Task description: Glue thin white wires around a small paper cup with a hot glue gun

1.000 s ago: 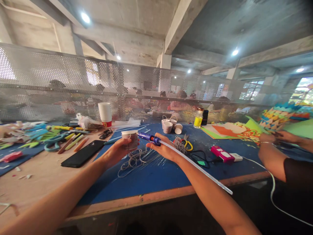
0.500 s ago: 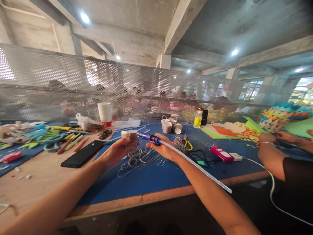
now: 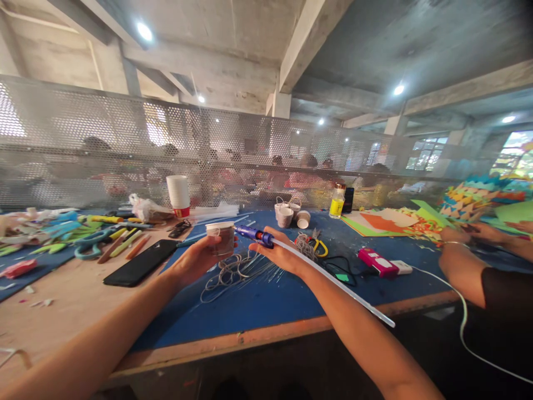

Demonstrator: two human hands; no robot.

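My left hand (image 3: 199, 258) is closed round a small cup (image 3: 222, 239) with a white rim and a greyish-brown wrapped side. My right hand (image 3: 283, 254) grips a blue glue gun (image 3: 255, 235), its nozzle pointing left at the cup's side, close to the rim. From the gun's back a long, whitish glue stick (image 3: 345, 289) runs over my right forearm. Under both hands, loops of grey cord (image 3: 233, 271) and thin clear strips lie on the blue mat (image 3: 200, 322). Whether nozzle and cup touch, I cannot tell.
Several small cups (image 3: 285, 215), yellow-handled scissors (image 3: 320, 247) and a pink device (image 3: 377, 262) lie beyond and right. At left are a black phone (image 3: 141, 262), tools and stacked paper cups (image 3: 178, 193). Another person's hands (image 3: 462, 250) work at far right.
Both my hands, the cup and the glue gun stay practically where they were. At far right, the other person's farther hand and the green paper have shifted slightly.
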